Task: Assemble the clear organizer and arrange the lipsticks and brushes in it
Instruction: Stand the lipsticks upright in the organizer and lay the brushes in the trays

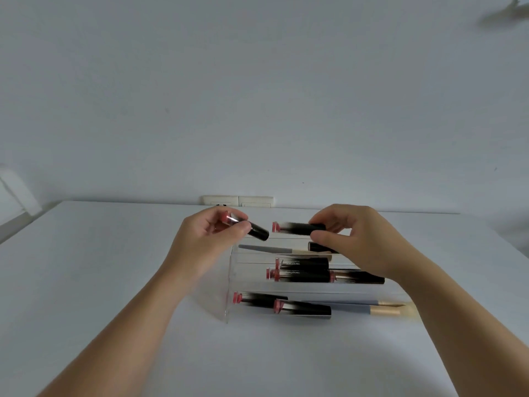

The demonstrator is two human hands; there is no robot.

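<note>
Left hand (pixel 209 236) raised over the far left corner of the clear organizer (pixel 230 282), fingers and thumb curled round a black lipstick (pixel 248 228), pink end tucked toward the palm, black end jutting right and slightly down. Right hand (pixel 357 239) raised over the top tier, thumb and fingertips pinching a second black lipstick (pixel 297 228) by its right end, held level, pink end pointing left; the two tubes end to end with a gap between. Below them, on a white table (pixel 114 267), the stepped transparent organizer with items lying sideways in its tiers. Top tier: a grey-handled brush (pixel 266 249) with a pale gold ferrule, and just right of it another dark tube (pixel 319 247) partly hidden behind the right thumb. Middle tiers: two black lipsticks (pixel 303 269) stacked close, each carrying small white lettering, printed upside down from here, seeming to begin "Heng" but too blurred to read with certainty; a third tube (pixel 357 277) extending right behind the wrist. Front tier: two more black lipsticks (pixel 282 303) with pink ends facing left, overlapping, and beside them two grey brushes (pixel 372 308) with gold ferrules. At the wall behind the table, a cream double socket plate (pixel 237 201).
</note>
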